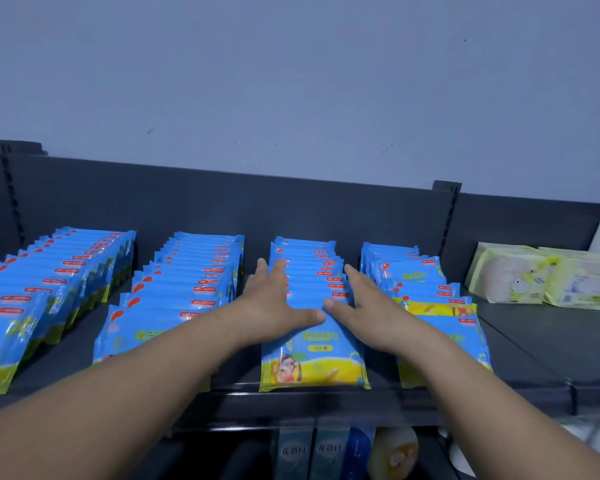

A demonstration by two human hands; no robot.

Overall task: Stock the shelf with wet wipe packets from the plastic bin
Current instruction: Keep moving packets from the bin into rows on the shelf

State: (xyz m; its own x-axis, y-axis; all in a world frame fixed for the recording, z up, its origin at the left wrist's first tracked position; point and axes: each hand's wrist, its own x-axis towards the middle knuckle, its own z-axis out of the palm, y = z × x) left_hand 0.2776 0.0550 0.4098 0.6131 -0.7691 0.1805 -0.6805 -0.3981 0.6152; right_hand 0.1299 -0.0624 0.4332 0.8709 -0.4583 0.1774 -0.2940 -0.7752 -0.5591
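Observation:
Several rows of blue and yellow wet wipe packets stand on the dark grey shelf (534, 355). My left hand (274, 303) lies flat along the left side of the third row (309, 261), fingers straight. My right hand (357, 306) lies flat along that row's right side, fingers straight. Both thumbs meet over the top of the front packet (312, 362), which leans forward at the shelf's front edge. The plastic bin is out of view.
More packet rows stand at the far left (49, 278), left of centre (187, 282) and right (426, 292). Pale green tissue packs (520, 278) lie at the right end of the shelf. A lower shelf holds bottles and boxes (326, 452).

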